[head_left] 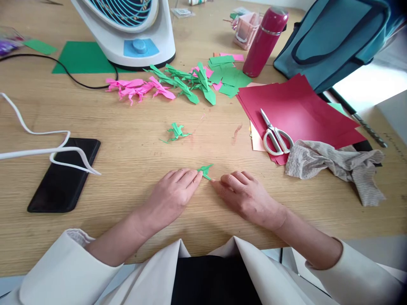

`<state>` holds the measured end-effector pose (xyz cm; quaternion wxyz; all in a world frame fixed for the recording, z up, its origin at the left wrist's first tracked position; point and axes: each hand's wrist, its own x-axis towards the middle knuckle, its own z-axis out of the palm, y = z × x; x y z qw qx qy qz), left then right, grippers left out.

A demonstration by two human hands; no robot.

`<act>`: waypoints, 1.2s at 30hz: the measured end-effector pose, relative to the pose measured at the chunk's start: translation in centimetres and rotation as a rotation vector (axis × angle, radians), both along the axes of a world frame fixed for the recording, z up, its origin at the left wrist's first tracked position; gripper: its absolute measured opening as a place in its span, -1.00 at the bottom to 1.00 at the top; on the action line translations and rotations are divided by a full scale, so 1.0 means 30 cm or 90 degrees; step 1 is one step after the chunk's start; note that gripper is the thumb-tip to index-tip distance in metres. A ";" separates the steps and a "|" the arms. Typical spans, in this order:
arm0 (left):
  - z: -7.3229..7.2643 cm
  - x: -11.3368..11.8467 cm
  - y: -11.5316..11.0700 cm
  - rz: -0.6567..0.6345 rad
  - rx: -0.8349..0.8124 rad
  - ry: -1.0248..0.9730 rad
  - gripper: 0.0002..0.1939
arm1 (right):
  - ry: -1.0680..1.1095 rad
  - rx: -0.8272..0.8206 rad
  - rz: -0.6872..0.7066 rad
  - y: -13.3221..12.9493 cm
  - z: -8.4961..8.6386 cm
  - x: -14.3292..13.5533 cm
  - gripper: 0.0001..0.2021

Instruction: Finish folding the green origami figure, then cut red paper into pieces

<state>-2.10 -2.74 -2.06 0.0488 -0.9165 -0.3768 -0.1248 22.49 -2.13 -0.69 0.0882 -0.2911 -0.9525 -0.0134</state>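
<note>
1. A small green paper piece (205, 170) lies low in the middle of the surface (133, 140), between the two hands, with a pointed end aimed away from the person.
2. The left hand (171, 195) has its fingertips on the piece's left side; whether the thumb pinches from beneath is hidden. The right hand (249, 198) is loosely curled, a fingertip at the narrow lower end; whether that grip is closed on the paper, one cannot tell.
3. The step in hand looks like steadying and shaping the creased piece. Such narrow paper calls for light fingertip pressure, with one side held firm while the other is worked.
4. Just beyond it sits a folded green figure (176, 132) with thin, splayed limbs.
5. Farther off, pink figures (133, 88) lie beside longer green figures (186, 87), with flat green slips (233, 78) to their right.
6. To the right, white-handled scissors (276, 142) rest on red sheets (299, 112), a crumpled cloth (333, 164) against them. A black phone (59, 186) lies left, white cables (62, 150) crossing it.
7. At the back stand a white fan (165, 29), a red bottle (263, 44) and a teal bag (330, 38).
8. No brand is legible; faint handwriting (394, 142) near the right edge cannot be read.
</note>
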 end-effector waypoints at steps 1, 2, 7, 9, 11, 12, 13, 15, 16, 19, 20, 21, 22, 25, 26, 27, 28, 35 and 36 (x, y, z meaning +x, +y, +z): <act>-0.005 -0.002 0.002 0.004 -0.007 -0.021 -0.63 | 0.007 -0.001 -0.001 -0.002 -0.001 0.003 -0.69; -0.010 -0.005 0.005 0.004 -0.014 -0.041 -0.64 | 0.014 -0.001 -0.004 -0.004 -0.002 0.005 -0.69; -0.013 -0.013 0.008 -0.025 -0.052 -0.081 -0.61 | 0.025 -0.004 -0.034 -0.011 -0.003 0.001 -0.71; -0.004 -0.016 0.007 -0.031 -0.059 -0.110 -0.63 | 0.017 -0.010 -0.049 -0.011 -0.003 -0.002 -0.71; 0.005 -0.020 0.007 -0.044 -0.071 -0.149 -0.67 | 0.004 -0.017 -0.062 -0.007 -0.004 -0.004 -0.69; 0.009 -0.023 0.007 -0.053 -0.085 -0.164 -0.69 | -0.004 -0.020 -0.070 -0.004 -0.004 -0.005 -0.69; 0.011 -0.025 0.007 -0.059 -0.101 -0.175 -0.71 | -0.009 -0.023 -0.079 0.000 -0.004 -0.006 -0.68; 0.013 -0.028 0.008 -0.064 -0.133 -0.182 -0.73 | -0.013 -0.029 -0.094 0.008 -0.004 -0.009 -0.69; 0.012 -0.029 0.008 -0.064 -0.145 -0.182 -0.74 | -0.011 -0.030 -0.101 0.012 -0.004 -0.011 -0.69; 0.004 -0.027 0.006 -0.068 -0.145 -0.167 -0.72 | 0.002 -0.023 -0.111 0.018 -0.003 -0.024 -0.71; 0.001 -0.026 0.004 -0.072 -0.138 -0.156 -0.71 | 0.007 -0.015 -0.112 0.018 -0.002 -0.030 -0.71; -0.002 -0.024 0.002 -0.074 -0.129 -0.142 -0.69 | 0.010 -0.005 -0.111 0.016 -0.001 -0.036 -0.72; -0.005 -0.022 0.000 -0.075 -0.119 -0.129 -0.68 | 0.014 0.004 -0.106 0.014 0.001 -0.043 -0.72; -0.008 -0.011 -0.006 -0.067 -0.085 -0.102 -0.68 | 0.018 0.015 -0.078 0.005 0.006 -0.065 -0.72; -0.007 -0.006 -0.008 -0.063 -0.070 -0.098 -0.69 | 0.021 0.014 -0.069 0.002 0.006 -0.071 -0.71; -0.005 -0.001 -0.010 -0.060 -0.056 -0.095 -0.69 | 0.025 0.013 -0.062 -0.001 0.006 -0.077 -0.71; -0.003 0.004 -0.012 -0.058 -0.043 -0.090 -0.69 | 0.030 0.012 -0.057 -0.003 0.004 -0.081 -0.70; 0.007 0.024 -0.028 -0.032 -0.012 -0.061 -0.68 | 0.075 -0.025 -0.080 -0.009 -0.024 -0.085 -0.72; 0.005 0.021 -0.028 -0.036 -0.014 -0.069 -0.67 | 0.080 -0.030 -0.082 -0.009 -0.026 -0.083 -0.72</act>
